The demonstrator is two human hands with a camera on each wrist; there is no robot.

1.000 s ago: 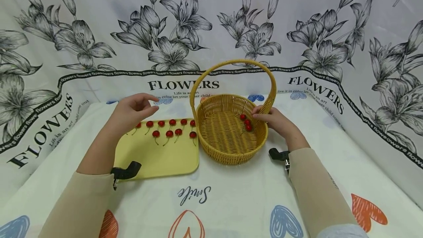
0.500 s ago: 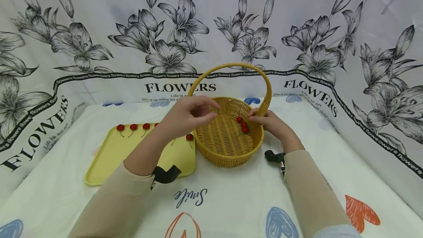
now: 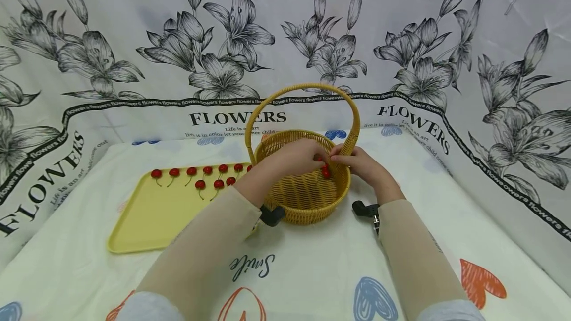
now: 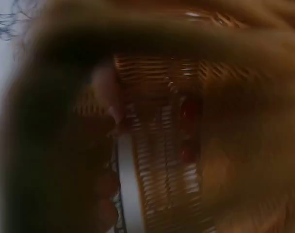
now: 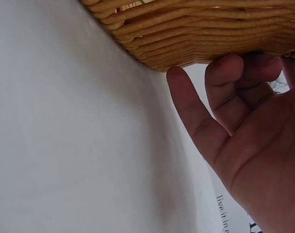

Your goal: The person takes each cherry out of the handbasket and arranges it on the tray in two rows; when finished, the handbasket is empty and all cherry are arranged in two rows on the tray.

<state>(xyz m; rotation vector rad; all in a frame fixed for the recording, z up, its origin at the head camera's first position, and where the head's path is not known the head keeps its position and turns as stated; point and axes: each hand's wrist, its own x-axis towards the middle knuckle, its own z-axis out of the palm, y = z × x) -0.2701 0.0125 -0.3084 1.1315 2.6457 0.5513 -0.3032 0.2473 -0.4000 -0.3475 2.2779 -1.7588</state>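
Observation:
A yellow woven basket with a tall arched handle stands on the cloth. My right hand grips its right rim by the foot of the handle; in the right wrist view, the fingers reach up to the outer wall. My left hand is inside the basket, its fingertips right at the red cherries on the right side. The left wrist view is dark and blurred, with red cherries near the fingers. I cannot tell whether the left fingers pinch a cherry.
Left of the basket lies a yellow tray with several stemmed cherries in two rows along its far side. My left forearm crosses the tray's right part. A flower-printed curtain hangs behind the table.
My left hand has moved right, from above the tray into the basket, and now partly covers the cherries there. The right hand keeps its hold on the rim. The view has shifted slightly.

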